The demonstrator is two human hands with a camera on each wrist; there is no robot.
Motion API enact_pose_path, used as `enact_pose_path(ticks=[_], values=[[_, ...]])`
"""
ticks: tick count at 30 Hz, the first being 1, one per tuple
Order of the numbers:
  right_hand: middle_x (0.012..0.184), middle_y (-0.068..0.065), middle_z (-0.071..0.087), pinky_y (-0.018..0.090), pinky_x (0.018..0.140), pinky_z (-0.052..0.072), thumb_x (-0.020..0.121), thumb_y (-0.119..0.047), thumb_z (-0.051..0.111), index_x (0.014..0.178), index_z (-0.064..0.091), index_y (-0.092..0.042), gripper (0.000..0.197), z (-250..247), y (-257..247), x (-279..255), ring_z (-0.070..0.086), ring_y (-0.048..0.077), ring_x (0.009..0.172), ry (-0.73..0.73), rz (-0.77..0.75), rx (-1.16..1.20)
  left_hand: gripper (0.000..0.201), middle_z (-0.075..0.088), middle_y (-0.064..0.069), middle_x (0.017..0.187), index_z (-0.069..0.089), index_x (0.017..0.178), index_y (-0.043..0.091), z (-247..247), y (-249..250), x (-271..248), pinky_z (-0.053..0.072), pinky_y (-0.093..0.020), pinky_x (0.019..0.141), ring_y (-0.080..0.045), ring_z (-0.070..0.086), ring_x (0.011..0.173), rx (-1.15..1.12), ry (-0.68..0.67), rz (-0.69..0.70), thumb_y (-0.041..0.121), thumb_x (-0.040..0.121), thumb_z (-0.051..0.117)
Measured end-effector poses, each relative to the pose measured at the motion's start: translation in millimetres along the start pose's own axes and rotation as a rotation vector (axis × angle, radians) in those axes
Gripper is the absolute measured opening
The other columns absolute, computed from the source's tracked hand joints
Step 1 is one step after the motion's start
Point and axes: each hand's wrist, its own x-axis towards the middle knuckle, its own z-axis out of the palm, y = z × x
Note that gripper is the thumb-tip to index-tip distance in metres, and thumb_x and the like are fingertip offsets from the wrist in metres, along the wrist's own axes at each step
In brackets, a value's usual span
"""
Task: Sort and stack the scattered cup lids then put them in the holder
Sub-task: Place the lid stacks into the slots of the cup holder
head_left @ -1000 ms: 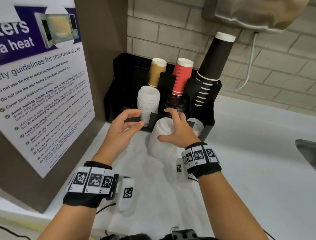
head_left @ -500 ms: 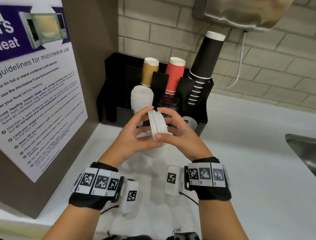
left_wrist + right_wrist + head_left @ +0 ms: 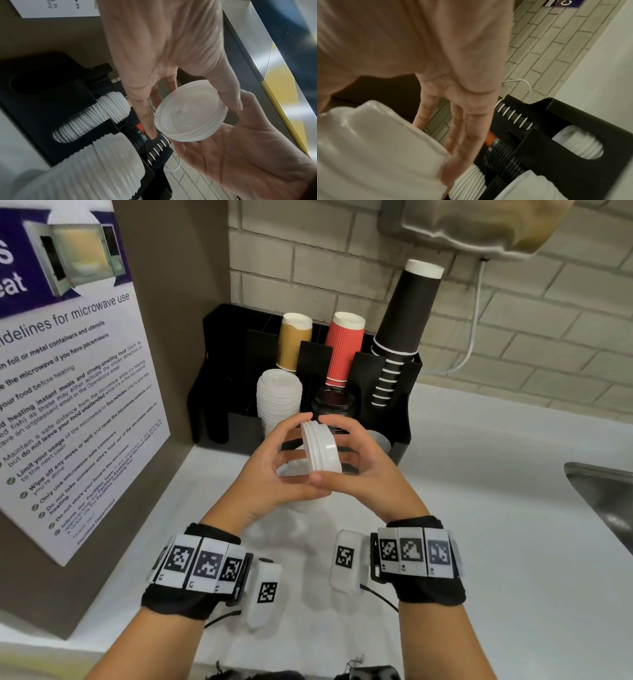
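On the far left I see the microwave poster point(image 3: 68, 392) on the brown panel. My left hand point(image 3: 270, 470) comes next, fingers spread and curved, fingertips pressing the left side of a small stack of white lids point(image 3: 320, 448) held on edge above the white counter point(image 3: 479, 542). My right hand point(image 3: 363, 470) meets it from the other side, thumb under the rim and fingers curled around the stack's far edge. Under my hands a long stack of white lids point(image 3: 82, 171) lies on the counter. Behind stands the black holder point(image 3: 219, 378), with more white lids point(image 3: 277, 398) and black lids point(image 3: 334, 404) in its front slots, then tan, red and black cups. The sink point(image 3: 603, 501) is at far right.
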Motion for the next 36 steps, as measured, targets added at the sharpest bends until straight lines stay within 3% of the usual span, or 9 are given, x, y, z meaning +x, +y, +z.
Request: enact_pose_path(ticks=[3, 5, 7, 10, 12, 14, 19, 26, 36], values=[[0.118, -0.007, 0.061, 0.039, 0.093, 0.054, 0.069, -0.031, 0.082, 0.125, 0.048, -0.046, 0.067, 2, 3, 2, 0.061, 0.010, 0.108, -0.004, -0.016, 0.000, 0.100, 0.049, 0.008, 0.140, 0.039, 0.142, 0.042, -1, -2, 0, 0.052, -0.046, 0.098, -0.016, 0.055, 0.125, -0.016, -0.015, -0.012, 0.031, 0.056, 0.088], [0.116, -0.009, 0.061, 0.037, 0.088, 0.056, 0.067, -0.032, 0.081, 0.123, 0.049, -0.046, 0.066, -3, 3, 6, 0.063, 0.012, 0.105, 0.021, -0.030, -0.003, 0.103, 0.046, 0.009, 0.144, 0.037, 0.143, 0.044, -3, -3, 0, 0.052, -0.039, 0.099, -0.012, 0.053, 0.127, -0.051, -0.008, -0.025, 0.030, 0.055, 0.090], [0.111, -0.011, 0.061, 0.033, 0.081, 0.057, 0.067, -0.029, 0.082, 0.121, 0.051, -0.043, 0.064, -20, 5, 18, 0.063, 0.014, 0.102, 0.145, -0.054, -0.016, 0.100, 0.045, 0.011, 0.144, 0.037, 0.141, 0.047, -8, -4, 0, 0.052, -0.030, 0.096, -0.008, 0.053, 0.127, -0.056, 0.034, -0.026, 0.030, 0.060, 0.093], [0.118, -0.001, 0.059, 0.018, 0.075, 0.052, 0.071, -0.020, 0.083, 0.122, 0.048, -0.035, 0.064, -62, 12, 46, 0.060, 0.018, 0.105, 0.405, -0.070, -0.169, 0.085, 0.050, 0.007, 0.139, 0.041, 0.137, 0.042, -18, -3, -1, 0.052, -0.020, 0.090, -0.010, 0.056, 0.123, 0.001, 0.130, -0.009, 0.037, 0.062, 0.080], [0.122, 0.005, 0.056, 0.026, 0.083, 0.049, 0.070, -0.020, 0.083, 0.126, 0.047, -0.028, 0.067, -90, 21, 65, 0.056, 0.023, 0.109, 0.447, -0.003, -0.421, 0.077, 0.053, 0.003, 0.135, 0.044, 0.135, 0.037, -23, -3, -1, 0.052, -0.018, 0.087, -0.013, 0.059, 0.119, 0.026, 0.186, 0.004, 0.036, 0.065, 0.076], [0.124, 0.011, 0.055, 0.037, 0.092, 0.046, 0.069, -0.019, 0.082, 0.130, 0.048, -0.024, 0.071, -108, 33, 79, 0.053, 0.029, 0.112, 0.376, 0.095, -0.637, 0.068, 0.054, 0.002, 0.132, 0.047, 0.131, 0.036, -26, -3, -2, 0.051, -0.016, 0.084, -0.012, 0.061, 0.114, 0.040, 0.221, 0.018, 0.033, 0.069, 0.074], [0.131, 0.010, 0.048, 0.047, 0.102, 0.040, 0.068, -0.028, 0.079, 0.136, 0.041, -0.035, 0.079, -116, 54, 100, 0.048, 0.032, 0.119, 0.124, 0.272, -0.932, 0.052, 0.055, 0.009, 0.128, 0.053, 0.126, 0.035, -29, -6, -2, 0.050, -0.018, 0.087, -0.009, 0.063, 0.111, 0.075, 0.248, 0.009, 0.018, 0.081, 0.074], [0.125, 0.006, 0.047, 0.048, 0.096, 0.033, 0.065, -0.040, 0.078, 0.138, 0.034, -0.037, 0.086, -109, 72, 111, 0.052, 0.029, 0.112, -0.012, 0.353, -1.232, 0.043, 0.057, 0.014, 0.125, 0.057, 0.123, 0.032, -30, -6, -1, 0.049, -0.010, 0.081, -0.008, 0.063, 0.109, 0.089, 0.253, -0.002, 0.014, 0.086, 0.070], [0.121, 0.003, 0.051, 0.051, 0.097, 0.033, 0.065, -0.050, 0.078, 0.128, 0.036, -0.024, 0.081, -94, 86, 104, 0.049, 0.027, 0.115, -0.068, 0.367, -1.406, 0.036, 0.059, 0.011, 0.123, 0.059, 0.115, 0.036, -28, -6, 0, 0.049, -0.017, 0.087, -0.007, 0.064, 0.105, 0.109, 0.240, 0.013, 0.014, 0.088, 0.068]])
